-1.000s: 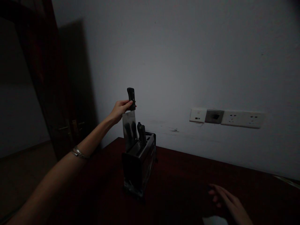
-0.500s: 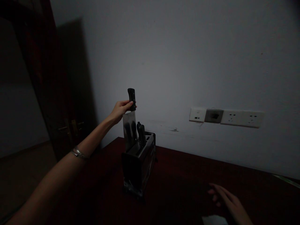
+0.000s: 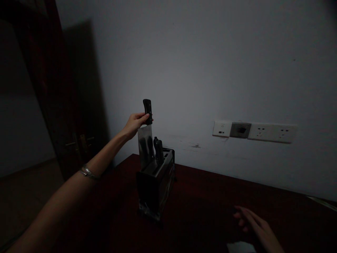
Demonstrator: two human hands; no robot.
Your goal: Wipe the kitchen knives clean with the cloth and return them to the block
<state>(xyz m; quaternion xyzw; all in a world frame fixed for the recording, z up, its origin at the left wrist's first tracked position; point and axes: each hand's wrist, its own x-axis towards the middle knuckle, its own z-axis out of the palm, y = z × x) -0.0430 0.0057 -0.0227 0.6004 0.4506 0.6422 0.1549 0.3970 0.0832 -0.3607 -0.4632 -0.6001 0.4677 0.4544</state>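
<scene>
My left hand (image 3: 137,122) pinches the lower part of a cleaver's black riveted handle, its fingers closed on it. The cleaver (image 3: 145,140) stands upright, its wide shiny blade partly down in the near slot of a dark knife block (image 3: 148,189). Dark knife handles (image 3: 158,149) stick up from the block just right of the blade. Low on the right, my right hand (image 3: 252,224) hovers by the tabletop, fingers loosely bent and apart, with nothing seen in them. A pale flat piece (image 3: 240,247) lies just below it at the frame's bottom edge.
The knife block stands on a dark red table (image 3: 200,182) against a pale wall (image 3: 200,70). A row of wall sockets (image 3: 272,133) is at the right. A dark door with a brass handle (image 3: 83,142) is at the left. The room is dim.
</scene>
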